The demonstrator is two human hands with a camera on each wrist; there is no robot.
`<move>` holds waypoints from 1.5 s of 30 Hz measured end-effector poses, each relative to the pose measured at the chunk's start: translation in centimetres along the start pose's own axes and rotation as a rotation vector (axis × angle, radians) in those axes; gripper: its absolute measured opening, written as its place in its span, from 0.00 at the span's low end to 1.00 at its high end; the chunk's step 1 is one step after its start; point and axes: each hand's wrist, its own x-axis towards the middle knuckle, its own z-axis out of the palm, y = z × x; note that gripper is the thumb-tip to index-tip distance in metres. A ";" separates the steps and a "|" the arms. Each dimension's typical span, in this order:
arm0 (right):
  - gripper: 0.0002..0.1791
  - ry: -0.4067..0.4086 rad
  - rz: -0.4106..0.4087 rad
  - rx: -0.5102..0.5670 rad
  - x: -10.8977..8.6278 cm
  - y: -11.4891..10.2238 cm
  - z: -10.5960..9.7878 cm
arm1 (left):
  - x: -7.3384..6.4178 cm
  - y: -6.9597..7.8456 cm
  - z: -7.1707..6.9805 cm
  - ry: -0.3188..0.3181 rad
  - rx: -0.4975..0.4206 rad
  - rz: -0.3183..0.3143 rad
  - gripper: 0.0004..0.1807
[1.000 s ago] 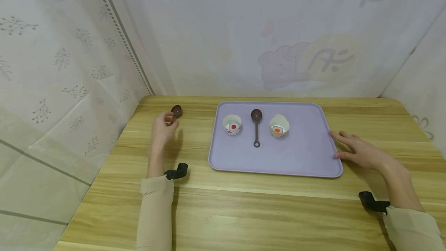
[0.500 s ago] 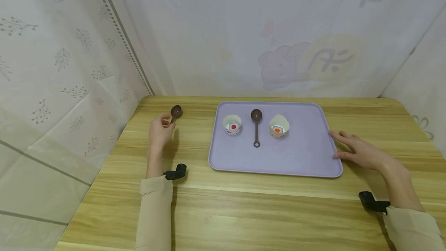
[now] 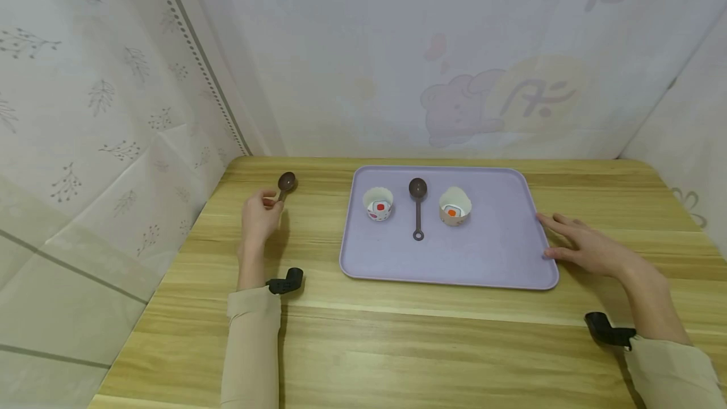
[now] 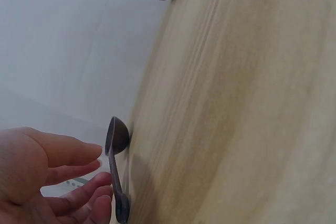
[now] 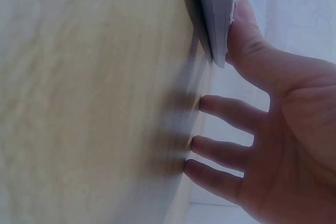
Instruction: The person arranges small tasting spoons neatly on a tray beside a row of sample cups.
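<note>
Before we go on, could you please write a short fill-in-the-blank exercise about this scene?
1. On the tray, one scoop lies ____ two paper cups.
2. The other scoop, off the tray, lies near the person's ____ hand.
3. Of those cups, the one nearer the right hand shows an ____ spot inside.

Missing words: between; left; orange.

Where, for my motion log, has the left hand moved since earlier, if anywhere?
Yes: the left hand shifted slightly left, away from the stationary tray.

The wrist views' edges crop the tray (image 5: 215,14) and the 2 hands (image 4: 37,156) (image 5: 289,124).
</note>
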 end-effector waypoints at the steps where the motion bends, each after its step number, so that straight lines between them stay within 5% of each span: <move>1: 0.46 0.000 0.000 -0.001 0.0 0.0 0.0 | 0.0 0.0 0.0 -0.001 0.002 -0.003 0.19; 24: 0.45 -0.009 0.006 0.011 0.0 -0.1 0.1 | -0.1 -0.5 -0.4 -0.055 0.130 -0.025 0.17; 45: 0.46 -0.003 0.009 0.010 0.0 -0.1 -0.1 | -0.5 0.3 -0.8 -0.131 0.158 -0.062 0.16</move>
